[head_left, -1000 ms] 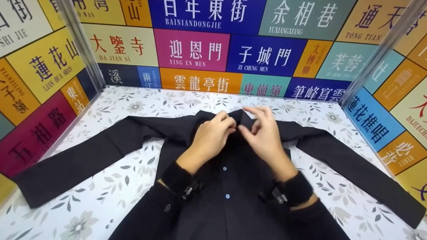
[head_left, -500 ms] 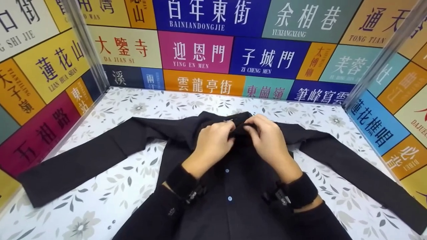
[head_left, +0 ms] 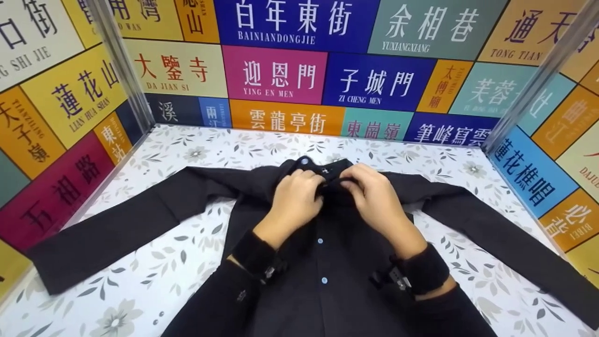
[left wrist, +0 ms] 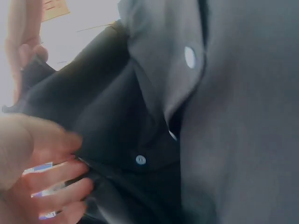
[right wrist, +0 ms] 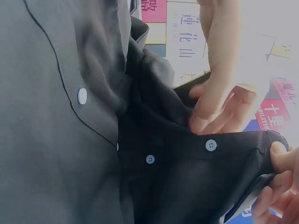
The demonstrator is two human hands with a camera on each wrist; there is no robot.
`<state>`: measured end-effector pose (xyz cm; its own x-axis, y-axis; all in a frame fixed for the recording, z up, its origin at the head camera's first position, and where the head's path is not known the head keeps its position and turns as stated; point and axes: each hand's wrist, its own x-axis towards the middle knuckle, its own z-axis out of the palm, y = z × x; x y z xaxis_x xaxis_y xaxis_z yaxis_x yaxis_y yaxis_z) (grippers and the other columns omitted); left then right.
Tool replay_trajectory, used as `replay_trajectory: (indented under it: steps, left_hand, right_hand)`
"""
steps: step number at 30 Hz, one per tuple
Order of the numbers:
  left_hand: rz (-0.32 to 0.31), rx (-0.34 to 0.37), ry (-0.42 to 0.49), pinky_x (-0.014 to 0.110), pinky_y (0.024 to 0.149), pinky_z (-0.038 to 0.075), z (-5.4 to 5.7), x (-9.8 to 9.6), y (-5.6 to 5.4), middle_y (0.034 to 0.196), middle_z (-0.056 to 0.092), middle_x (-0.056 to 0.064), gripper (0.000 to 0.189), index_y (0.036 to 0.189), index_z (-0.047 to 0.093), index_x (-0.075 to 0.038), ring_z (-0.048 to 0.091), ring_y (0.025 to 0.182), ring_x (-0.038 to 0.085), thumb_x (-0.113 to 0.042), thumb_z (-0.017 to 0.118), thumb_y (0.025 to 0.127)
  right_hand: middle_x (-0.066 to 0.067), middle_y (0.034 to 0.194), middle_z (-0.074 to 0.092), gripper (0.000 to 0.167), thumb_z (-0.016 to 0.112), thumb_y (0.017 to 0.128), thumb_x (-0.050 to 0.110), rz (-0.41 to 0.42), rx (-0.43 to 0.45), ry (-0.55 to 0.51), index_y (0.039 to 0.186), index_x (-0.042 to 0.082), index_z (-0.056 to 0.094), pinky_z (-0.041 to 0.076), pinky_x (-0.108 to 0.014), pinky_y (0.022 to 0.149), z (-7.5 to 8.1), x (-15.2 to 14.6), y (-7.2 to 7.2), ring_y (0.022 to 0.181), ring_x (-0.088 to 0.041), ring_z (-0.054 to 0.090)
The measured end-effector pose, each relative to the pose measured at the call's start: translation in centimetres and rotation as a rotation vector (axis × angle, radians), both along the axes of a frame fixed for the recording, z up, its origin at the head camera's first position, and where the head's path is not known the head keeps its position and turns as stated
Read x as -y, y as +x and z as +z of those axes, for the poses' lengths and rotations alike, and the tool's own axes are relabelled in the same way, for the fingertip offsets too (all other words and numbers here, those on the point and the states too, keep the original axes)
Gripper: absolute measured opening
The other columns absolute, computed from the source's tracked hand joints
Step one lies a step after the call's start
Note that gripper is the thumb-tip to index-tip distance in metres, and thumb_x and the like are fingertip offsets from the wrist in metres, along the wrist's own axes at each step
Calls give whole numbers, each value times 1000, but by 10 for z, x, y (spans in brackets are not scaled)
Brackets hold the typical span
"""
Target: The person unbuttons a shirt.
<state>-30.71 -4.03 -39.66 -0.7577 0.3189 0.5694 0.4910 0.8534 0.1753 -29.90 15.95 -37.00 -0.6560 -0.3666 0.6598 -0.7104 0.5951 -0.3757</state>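
A black button-up shirt (head_left: 290, 299) lies front up with its sleeves spread to both sides. At its neck, my left hand (head_left: 297, 196) has its fingers curled on the front edge of the cloth, below a raised collar flap with a pale button (head_left: 304, 161). My right hand (head_left: 376, 201) pinches the other side of the neck opening between thumb and fingers. In the right wrist view, the right hand (right wrist: 282, 182) holds the end of the cloth band, while the left hand (right wrist: 222, 88) is near a button (right wrist: 211, 145). The left fingertips are partly hidden in the head view.
White table cover (head_left: 135, 262) with grey flowers and leaves lies under the shirt. Walls of coloured panels (head_left: 273, 72) with large characters stand at the back and both sides. The left sleeve (head_left: 112, 234) and right sleeve (head_left: 510, 243) reach outward across the table.
The right hand's thumb and fingers have come together on the neck cloth. The collar flap with its button has risen into view above the left hand. The head view has shifted slightly.
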Motion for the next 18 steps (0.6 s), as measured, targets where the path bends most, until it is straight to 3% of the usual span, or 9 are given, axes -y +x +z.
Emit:
replay_trajectory:
  steps: [2, 4, 11, 18]
  left_hand:
    - [-38, 80, 62, 46, 83, 59, 0, 1, 0, 103, 77, 3, 18, 104, 80, -14, 72, 97, 27, -23, 84, 89]
    - [-50, 115, 123, 46, 83, 60, 0, 1, 0, 101, 78, 1, 14, 100, 81, -16, 74, 96, 26, -26, 85, 91]
    - [-113, 55, 201, 43, 77, 60, -3, -1, -1, 89, 72, -1, 11, 92, 78, -14, 73, 85, 23, -21, 87, 89]
    - [-166, 307, 264, 39, 82, 55, 6, -3, 2, 89, 67, 2, 15, 92, 72, -9, 66, 86, 22, -18, 84, 93]
  right_hand:
    - [-7, 96, 68, 5, 73, 99, 2, 5, 3, -8, 102, 6, 73, 47, -32, 72, 0, 0, 0, 76, -16, 55]
    - [-7, 96, 68, 5, 72, 100, 2, 7, 7, -12, 103, 6, 73, 46, -31, 71, 1, -1, 0, 75, -16, 54]
    - [-7, 93, 66, 4, 72, 100, 2, -32, 11, -40, 103, 4, 73, 43, -29, 69, 2, -2, -2, 72, -16, 52]
    - [-8, 85, 64, 7, 76, 97, 3, -143, 17, -87, 104, 4, 76, 39, -29, 63, -11, -5, -13, 66, -16, 49]
